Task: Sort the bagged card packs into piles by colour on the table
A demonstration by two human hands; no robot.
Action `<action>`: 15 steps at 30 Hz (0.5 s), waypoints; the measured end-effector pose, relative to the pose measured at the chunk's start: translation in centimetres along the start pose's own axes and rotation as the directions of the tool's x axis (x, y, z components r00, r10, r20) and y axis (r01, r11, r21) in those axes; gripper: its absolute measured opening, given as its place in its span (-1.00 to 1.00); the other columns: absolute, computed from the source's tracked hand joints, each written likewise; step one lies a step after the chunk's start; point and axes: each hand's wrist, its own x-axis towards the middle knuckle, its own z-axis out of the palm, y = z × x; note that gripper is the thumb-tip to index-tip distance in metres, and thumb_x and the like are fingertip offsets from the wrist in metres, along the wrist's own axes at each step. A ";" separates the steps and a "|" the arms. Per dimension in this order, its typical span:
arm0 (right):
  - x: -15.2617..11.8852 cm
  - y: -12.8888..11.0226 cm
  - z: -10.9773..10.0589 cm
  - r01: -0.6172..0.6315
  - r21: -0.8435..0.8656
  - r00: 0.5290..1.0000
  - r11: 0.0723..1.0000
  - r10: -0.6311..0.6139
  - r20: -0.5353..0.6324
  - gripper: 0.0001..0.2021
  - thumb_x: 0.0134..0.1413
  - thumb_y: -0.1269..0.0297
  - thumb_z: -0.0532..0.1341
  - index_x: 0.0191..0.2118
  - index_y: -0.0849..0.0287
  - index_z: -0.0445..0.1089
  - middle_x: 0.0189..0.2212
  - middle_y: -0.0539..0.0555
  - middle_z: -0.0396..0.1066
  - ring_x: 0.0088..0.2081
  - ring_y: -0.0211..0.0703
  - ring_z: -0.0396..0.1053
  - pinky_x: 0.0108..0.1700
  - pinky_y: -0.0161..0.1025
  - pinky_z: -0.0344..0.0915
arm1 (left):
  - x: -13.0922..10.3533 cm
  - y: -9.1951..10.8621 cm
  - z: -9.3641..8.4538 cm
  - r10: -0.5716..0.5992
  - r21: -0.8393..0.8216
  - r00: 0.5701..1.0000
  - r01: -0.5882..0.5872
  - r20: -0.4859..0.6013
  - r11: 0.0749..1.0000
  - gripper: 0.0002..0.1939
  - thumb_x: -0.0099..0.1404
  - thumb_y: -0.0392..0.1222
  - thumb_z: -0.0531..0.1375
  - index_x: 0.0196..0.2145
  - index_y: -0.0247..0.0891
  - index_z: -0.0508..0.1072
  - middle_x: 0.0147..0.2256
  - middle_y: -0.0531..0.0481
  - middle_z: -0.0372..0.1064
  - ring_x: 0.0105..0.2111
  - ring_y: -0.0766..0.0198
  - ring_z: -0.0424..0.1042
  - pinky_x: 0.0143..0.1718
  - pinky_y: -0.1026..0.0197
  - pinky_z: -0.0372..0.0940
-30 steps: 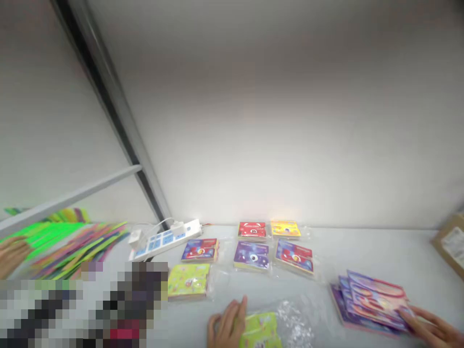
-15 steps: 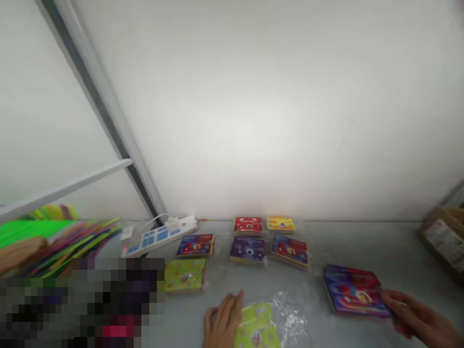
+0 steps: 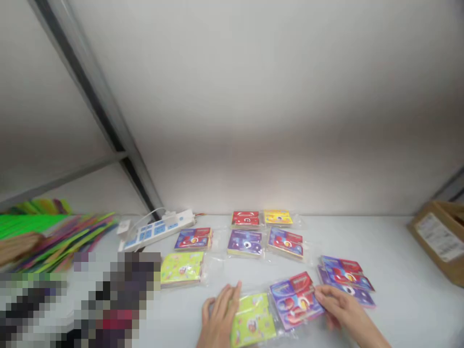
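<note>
Two hands are at work over a pale grey, smooth bench [image 3: 391, 251] that meets a plain white wall at the back. We note a dark metal post running diagonally down the wall at left, with a white power strip [image 3: 155, 229] lying near its foot.

Our left hand [image 3: 219, 316] rests flat, fingers spread, on the left edge of a lime-green pack [image 3: 253, 325] wrapped in glossy clear film; its grip is not closed around anything. Our right hand [image 3: 342, 309] pinches the right edge of a purple-and-red pack [image 3: 295, 302], a flat rectangular card, which lies on the bench just beside the green one. Touching the right hand on its far side is a fanned stack of similar purple cards [image 3: 346, 275].

Further back, six film-wrapped packs lie in loose rows: red [image 3: 245, 218], yellow [image 3: 277, 217], and purple and green ones nearer. A brown cardboard box [image 3: 437, 239] with a white label sits at far right. Bright, thin, multicoloured strips [image 3: 61, 237] lie fanned at far left, blurred.
</note>
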 end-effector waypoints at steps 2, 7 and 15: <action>0.1 0.3 0.2 -0.009 0.026 0.999 1.000 0.010 -0.033 -0.57 -0.20 -0.07 0.19 -0.32 0.22 0.44 -0.85 -0.11 0.19 -0.76 -0.29 0.10 -0.66 -0.34 0.01 | 0.0 0.0 0.0 -0.004 -0.001 1.000 0.004 -0.005 1.000 0.06 -0.01 0.42 0.07 0.24 -0.17 -0.31 0.14 -0.19 0.11 0.09 -0.05 0.13 -0.03 0.05 -0.01; 0.1 0.2 -2.7 -0.022 0.054 0.967 0.998 0.035 -0.251 -0.60 -0.25 -0.04 0.22 -0.35 0.19 0.40 -0.88 -0.16 0.11 -0.75 -0.30 0.06 -0.66 -0.35 -0.01 | 0.1 0.3 -0.4 0.000 0.010 1.000 0.000 -0.011 1.000 0.06 0.00 0.40 0.08 0.24 -0.18 -0.33 0.12 -0.18 0.14 0.06 -0.05 0.17 -0.03 0.06 0.02; -0.2 1.3 -2.2 -0.054 -0.013 0.986 0.998 0.052 -0.156 -0.61 -0.20 -0.09 0.17 -0.42 0.17 0.41 -0.75 -0.04 0.36 -0.80 -0.35 0.05 -0.70 -0.35 -0.03 | 0.1 0.0 -0.1 0.020 0.037 0.999 -0.018 -0.039 0.999 0.05 0.01 0.41 0.06 0.24 -0.17 -0.33 0.12 -0.17 0.16 0.06 -0.03 0.17 -0.05 0.07 0.02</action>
